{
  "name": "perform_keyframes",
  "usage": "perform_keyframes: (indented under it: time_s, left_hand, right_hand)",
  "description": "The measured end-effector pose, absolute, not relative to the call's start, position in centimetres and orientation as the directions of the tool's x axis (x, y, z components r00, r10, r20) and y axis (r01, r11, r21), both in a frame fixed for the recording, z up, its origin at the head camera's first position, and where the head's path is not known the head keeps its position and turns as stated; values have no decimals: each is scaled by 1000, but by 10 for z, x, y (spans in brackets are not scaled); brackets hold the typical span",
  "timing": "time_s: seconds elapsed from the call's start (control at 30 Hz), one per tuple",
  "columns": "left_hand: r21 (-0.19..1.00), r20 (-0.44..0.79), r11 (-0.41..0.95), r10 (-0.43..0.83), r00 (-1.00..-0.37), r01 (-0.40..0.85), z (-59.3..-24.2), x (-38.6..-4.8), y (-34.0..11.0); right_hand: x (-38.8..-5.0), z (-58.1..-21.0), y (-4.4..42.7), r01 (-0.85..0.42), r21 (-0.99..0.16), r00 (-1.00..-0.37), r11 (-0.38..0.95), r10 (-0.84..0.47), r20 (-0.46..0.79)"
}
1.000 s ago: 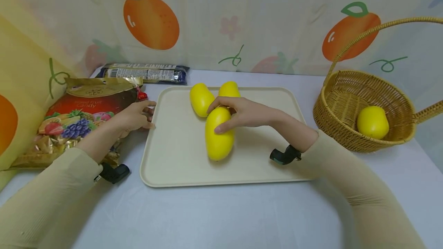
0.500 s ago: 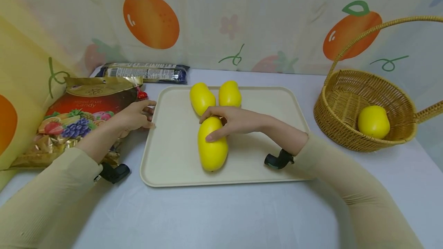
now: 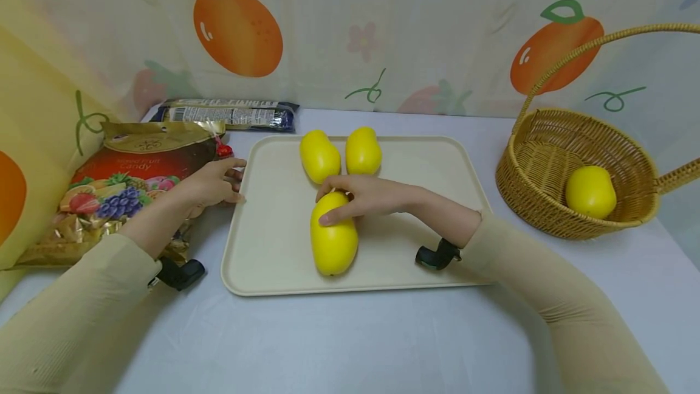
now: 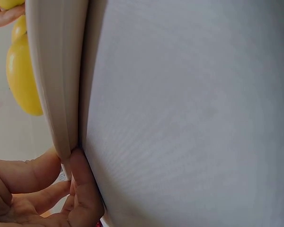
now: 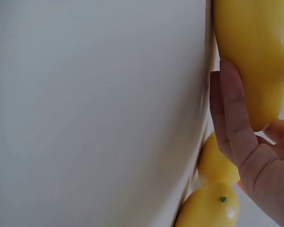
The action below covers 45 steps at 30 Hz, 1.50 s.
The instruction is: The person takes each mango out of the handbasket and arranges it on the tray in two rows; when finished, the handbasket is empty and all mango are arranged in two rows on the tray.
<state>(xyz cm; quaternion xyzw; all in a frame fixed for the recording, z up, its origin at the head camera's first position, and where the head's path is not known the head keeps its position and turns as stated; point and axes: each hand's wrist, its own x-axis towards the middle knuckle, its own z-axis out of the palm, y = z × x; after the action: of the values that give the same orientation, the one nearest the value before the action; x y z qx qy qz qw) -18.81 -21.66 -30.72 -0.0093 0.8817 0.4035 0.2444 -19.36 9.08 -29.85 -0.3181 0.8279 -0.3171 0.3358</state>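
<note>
On the beige tray (image 3: pixel 415 248), the right hand (image 3: pixel 377 195) grips the upper end of the front yellow mango (image 3: pixel 335 245), thumb on top. Its fingers lie along the side of this mango (image 5: pixel 255 47) in the right wrist view. Two other yellow mangoes (image 3: pixel 319 157) (image 3: pixel 363 151) lie side by side behind it. At the tray's left edge is the left hand (image 3: pixel 210 184); in the left wrist view its thumb and fingers pinch the tray rim (image 4: pixel 57 90).
A wicker basket (image 3: pixel 536 211) holding one yellow mango (image 3: pixel 590 192) stands at the right. A candy bag (image 3: pixel 131 169) lies left of the tray, partly under the left forearm. Behind them is a dark blue packet (image 3: pixel 229 117), near the patterned curtain (image 3: pixel 328 35).
The right hand and its mango have shifted toward the tray's front edge and slightly left, away from the two back mangoes. The left hand stays at the rim.
</note>
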Motion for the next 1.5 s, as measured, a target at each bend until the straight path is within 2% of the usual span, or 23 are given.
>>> perform_keyframes:
  time_s: [0.6,0.93,1.5]
  left_hand:
    - [707,-432,676,184,-883,-205,-309,-189,-218]
    - [710,-428,675,188,-884,-200,-308,-190,-218]
    - [714,-427,671,193,-884,-198,-309,-188,-218]
  right_hand:
    - [-191,-296,88,-251,-738,-584,626,-706,-400]
    - [-194,-283,104,-217,-758,-586,616,-703,-403]
    - [-187,-216,164,-336,-776,-716,534,-680,-158]
